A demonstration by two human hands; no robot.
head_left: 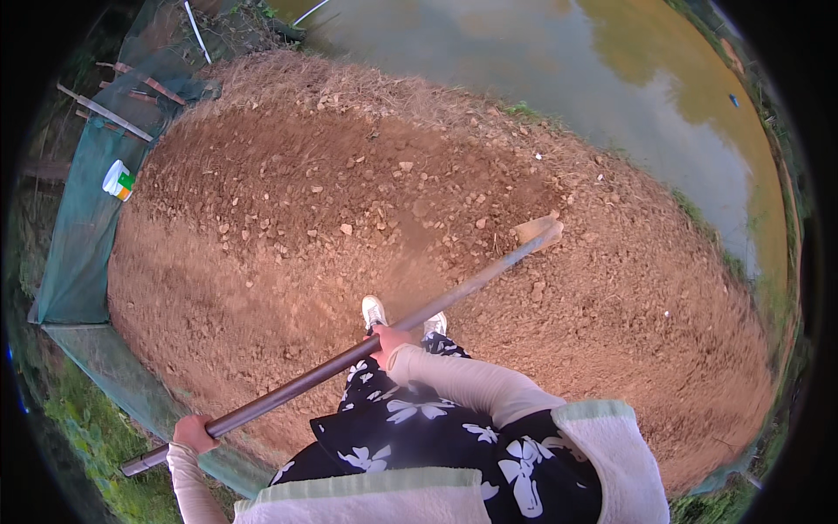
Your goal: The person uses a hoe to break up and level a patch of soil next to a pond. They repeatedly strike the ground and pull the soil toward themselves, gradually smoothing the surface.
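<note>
A long-handled hoe (308, 378) lies slantwise across the view, its dark handle running from lower left to upper right. My left hand (194, 433) grips the handle close to its butt end. Further along, in front of my legs, my right hand (391, 345) is closed around the same handle. The hoe's blade (538, 232) is at the far right end, low over the loose reddish soil (419, 216) or touching it; I cannot tell which. Clods and small stones are strewn around the blade and to its left.
Muddy pond water (510, 52) borders the bank at the top and right. Green netting (85, 216) fences the left side, with a white bucket (118, 180) beside it. Poles (108, 112) lean at the upper left. My white shoes (372, 309) stand on the soil.
</note>
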